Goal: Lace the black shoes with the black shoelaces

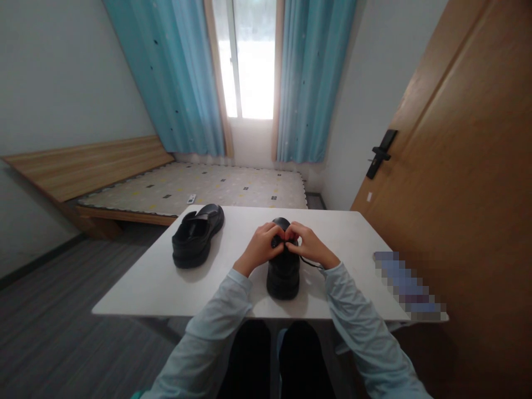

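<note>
A black shoe point(283, 280) stands on the white table in front of me, heel toward me and toe pointing to the window. Over its lacing, my left hand point(265, 244) comes in from the left with fingers closed in a pinch. From the other side, my right hand point(311, 244) pinches too, its fingertips meeting the left ones above the shoe. A dark shoelace point(311, 262) trails out beneath the right hand toward the wrist. What lies between the fingertips is small and mostly covered, but it appears to be the lace.
Another black shoe point(198, 238) sits at the left of the white table point(236, 221). A pixelated patch point(407, 285) covers something at the table's right edge. Behind are a bed point(233, 185) with a small white remote-like object point(192, 199) and, to the right, a wooden door point(465, 166).
</note>
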A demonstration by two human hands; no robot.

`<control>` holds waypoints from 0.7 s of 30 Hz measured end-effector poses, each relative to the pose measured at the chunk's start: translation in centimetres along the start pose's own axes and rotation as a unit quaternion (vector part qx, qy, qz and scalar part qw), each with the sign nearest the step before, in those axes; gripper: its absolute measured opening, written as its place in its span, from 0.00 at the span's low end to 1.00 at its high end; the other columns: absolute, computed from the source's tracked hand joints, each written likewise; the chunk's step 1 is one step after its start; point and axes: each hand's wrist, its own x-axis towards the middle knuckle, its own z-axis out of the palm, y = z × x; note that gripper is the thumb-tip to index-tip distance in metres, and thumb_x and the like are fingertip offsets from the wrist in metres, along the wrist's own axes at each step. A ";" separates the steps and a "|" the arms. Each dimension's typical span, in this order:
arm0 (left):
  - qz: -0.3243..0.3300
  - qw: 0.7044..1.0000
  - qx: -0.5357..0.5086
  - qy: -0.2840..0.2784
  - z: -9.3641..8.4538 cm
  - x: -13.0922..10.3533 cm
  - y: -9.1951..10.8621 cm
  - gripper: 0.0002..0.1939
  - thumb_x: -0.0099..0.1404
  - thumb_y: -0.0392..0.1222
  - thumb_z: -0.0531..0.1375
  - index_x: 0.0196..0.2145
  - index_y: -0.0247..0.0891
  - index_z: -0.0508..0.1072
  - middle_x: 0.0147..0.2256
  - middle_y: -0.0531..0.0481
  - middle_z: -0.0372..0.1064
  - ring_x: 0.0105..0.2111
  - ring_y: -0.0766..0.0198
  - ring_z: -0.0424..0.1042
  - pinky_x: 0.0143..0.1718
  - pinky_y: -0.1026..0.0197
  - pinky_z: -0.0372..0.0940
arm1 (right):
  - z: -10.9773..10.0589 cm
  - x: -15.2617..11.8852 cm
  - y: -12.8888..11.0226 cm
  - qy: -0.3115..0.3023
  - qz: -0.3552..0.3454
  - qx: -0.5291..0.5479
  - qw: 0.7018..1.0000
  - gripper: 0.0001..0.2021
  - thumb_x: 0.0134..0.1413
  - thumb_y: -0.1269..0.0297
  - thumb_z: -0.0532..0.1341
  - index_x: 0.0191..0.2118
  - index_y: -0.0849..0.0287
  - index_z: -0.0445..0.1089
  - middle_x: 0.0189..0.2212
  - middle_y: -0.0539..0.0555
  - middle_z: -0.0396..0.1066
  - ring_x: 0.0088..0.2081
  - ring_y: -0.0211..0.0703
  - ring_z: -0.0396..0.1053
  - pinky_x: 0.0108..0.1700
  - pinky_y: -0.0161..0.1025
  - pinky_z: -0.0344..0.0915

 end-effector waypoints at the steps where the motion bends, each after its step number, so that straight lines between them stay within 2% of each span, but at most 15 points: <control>1: 0.000 1.000 -0.003 0.002 0.0 0.0 0.0 0.06 0.53 0.33 0.59 0.31 0.39 0.68 0.34 0.49 0.67 0.38 0.58 0.67 0.42 0.56 0.62 | 0.0 0.0 0.1 0.001 0.001 0.004 1.000 0.07 0.42 0.76 0.59 0.29 0.58 0.63 0.28 0.48 0.61 0.30 0.38 0.61 0.33 0.36 0.59; 15: -0.020 0.994 -0.106 0.008 0.0 -0.1 0.1 0.05 0.53 0.32 0.59 0.30 0.38 0.67 0.33 0.51 0.66 0.37 0.61 0.66 0.41 0.59 0.62 | -0.6 -0.2 0.7 -0.018 0.041 0.059 0.997 0.04 0.46 0.70 0.61 0.30 0.60 0.65 0.28 0.49 0.63 0.30 0.38 0.61 0.34 0.37 0.60; 21: -0.020 0.993 -0.115 0.009 0.1 -0.1 -0.2 0.06 0.52 0.32 0.58 0.29 0.38 0.65 0.31 0.51 0.64 0.36 0.60 0.65 0.40 0.59 0.61 | -1.0 -0.4 1.2 0.018 0.050 0.103 0.993 0.05 0.48 0.67 0.61 0.30 0.59 0.63 0.28 0.49 0.65 0.32 0.38 0.65 0.36 0.38 0.64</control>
